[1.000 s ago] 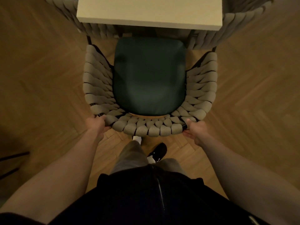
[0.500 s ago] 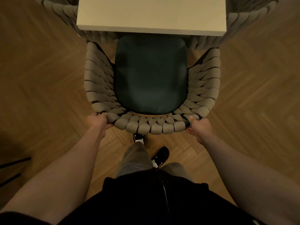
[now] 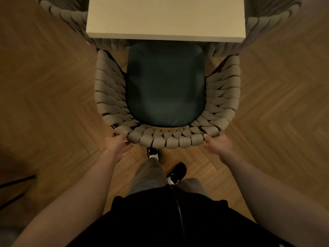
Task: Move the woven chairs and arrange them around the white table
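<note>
Grey woven-rope chair with dark green seat cushion (image 3: 165, 82) directly ahead, front tucked under white rectangular table (image 3: 165, 16). Left hand (image 3: 116, 143) and right hand (image 3: 217, 144) at backrest's outer corners, equally near; fingers loosened, merely touching.

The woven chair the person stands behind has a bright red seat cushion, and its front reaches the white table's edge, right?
Not quite. The head view shows the woven chair has a dark green seat cushion, not bright red. Its front does reach the white table edge.
</note>
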### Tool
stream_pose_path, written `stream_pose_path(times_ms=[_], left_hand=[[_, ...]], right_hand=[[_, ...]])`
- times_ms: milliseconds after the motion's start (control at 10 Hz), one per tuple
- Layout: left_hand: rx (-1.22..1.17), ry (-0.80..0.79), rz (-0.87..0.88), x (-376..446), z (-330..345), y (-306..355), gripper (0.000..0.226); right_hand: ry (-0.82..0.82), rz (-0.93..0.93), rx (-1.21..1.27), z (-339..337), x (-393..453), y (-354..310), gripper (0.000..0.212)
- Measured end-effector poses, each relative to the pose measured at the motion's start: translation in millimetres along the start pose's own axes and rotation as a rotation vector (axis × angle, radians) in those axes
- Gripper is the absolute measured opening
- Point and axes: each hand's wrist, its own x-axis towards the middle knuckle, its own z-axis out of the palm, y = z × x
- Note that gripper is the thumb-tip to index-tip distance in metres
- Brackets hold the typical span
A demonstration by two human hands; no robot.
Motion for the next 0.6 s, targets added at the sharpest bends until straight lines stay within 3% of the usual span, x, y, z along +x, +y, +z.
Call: stream_pose_path(times_ms=[200, 400, 500, 600], left_hand=[[-0.012, 0.075, -0.028, 1.5, 13.1, 3.6, 0.045], [-0.037, 0.035, 0.009, -4.2, 8.9, -3.3, 0.054], [-0.045, 0.002, 0.004, -6.9, 2.5, -4.7, 0.05], [0.003, 0.013, 0.023, -16.1, -7.9, -9.4, 0.045]], right_hand=[[-0.012, 0.012, -0.001, -1.9, 8.7, -2.4, 0.017], [0.024, -0.042, 0.018, 1.0, -0.1, 2.0, 0.019], [0.061, -0.061, 0.02, -0.9, -9.8, 3.4, 0.007], [0.067, -0.067, -0.044, -5.0, -18.0, 7.5, 0.008]])
